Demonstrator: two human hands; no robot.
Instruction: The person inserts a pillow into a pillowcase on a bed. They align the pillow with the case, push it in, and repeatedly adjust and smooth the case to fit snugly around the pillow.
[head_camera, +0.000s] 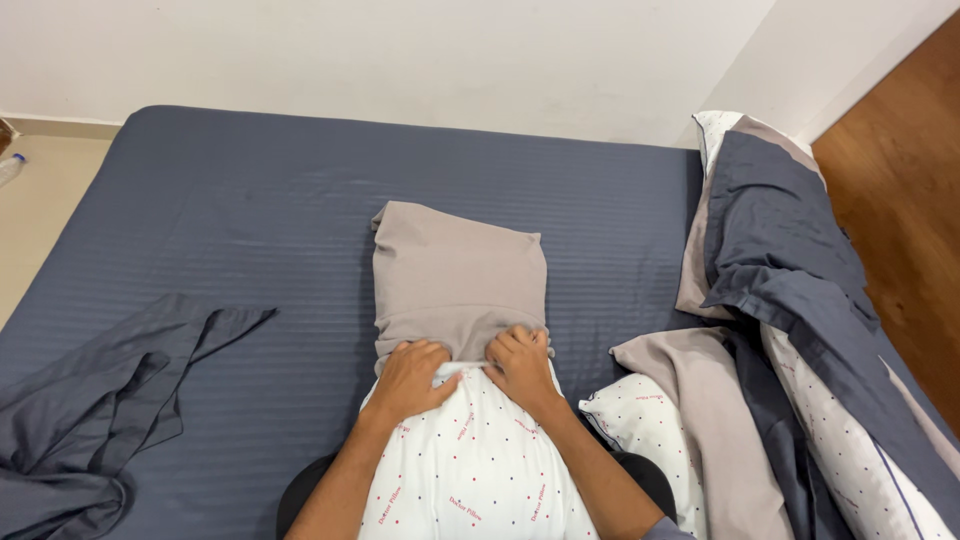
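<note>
A white pillow (475, 460) with small red dots lies lengthwise at the near edge of the bed. Its far half is inside a taupe pillowcase (455, 275). My left hand (410, 378) grips the open hem of the pillowcase on the left side. My right hand (520, 362) grips the same hem on the right side. Both hands sit on top of the pillow, close together, fingers curled into the cloth.
The bed carries a dark blue striped fitted sheet (280, 210). A crumpled dark grey cloth (90, 420) lies at the near left. A second dotted pillow (645, 420) and a heaped grey, taupe and white duvet (790, 320) lie right. A wooden door (905, 190) stands far right.
</note>
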